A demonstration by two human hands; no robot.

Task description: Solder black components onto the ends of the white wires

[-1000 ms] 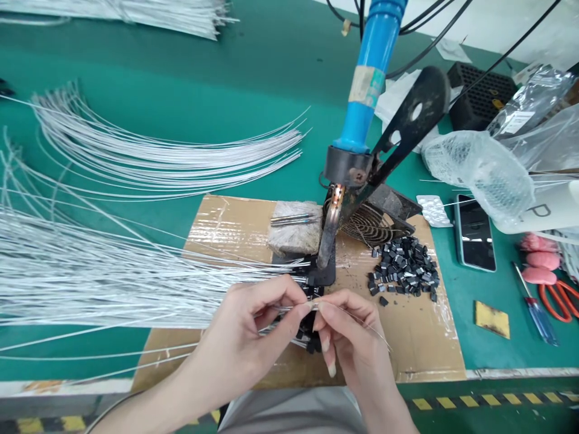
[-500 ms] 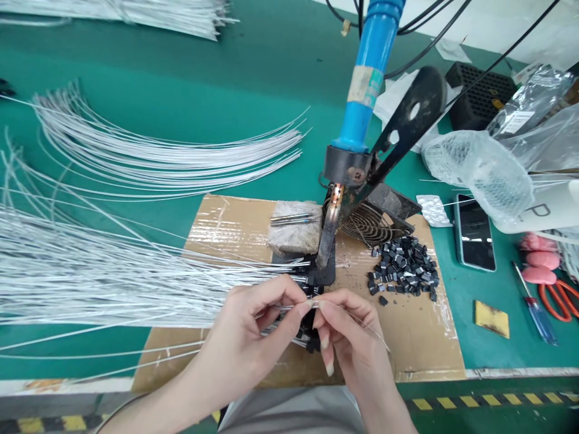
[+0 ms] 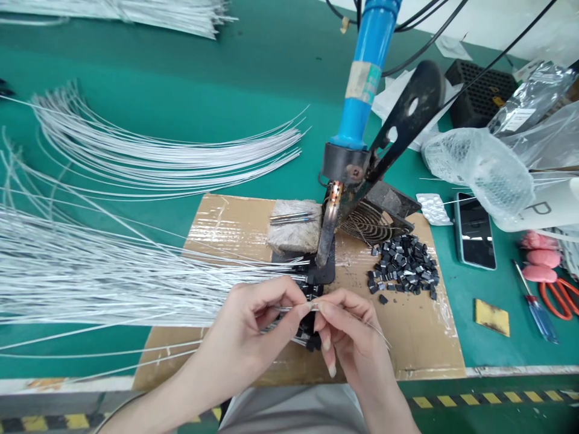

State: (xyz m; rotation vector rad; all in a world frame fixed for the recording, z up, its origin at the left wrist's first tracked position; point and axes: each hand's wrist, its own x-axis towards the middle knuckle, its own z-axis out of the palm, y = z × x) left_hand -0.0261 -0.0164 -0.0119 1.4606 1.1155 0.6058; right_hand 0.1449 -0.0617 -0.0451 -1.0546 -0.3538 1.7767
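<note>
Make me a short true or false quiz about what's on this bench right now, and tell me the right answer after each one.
1. The left hand and right hand pinch thin wire between them. True.
2. The blue-handled tool is in the right hand. False: a black holder grips it beyond the hands.
3. The phone lies on the cardboard. False: it lies on the green bench top, to the right.
4. Small black pieces are heaped on the cardboard. True.
5. The yellow pad is left of the cardboard. False: it is to the right.
</note>
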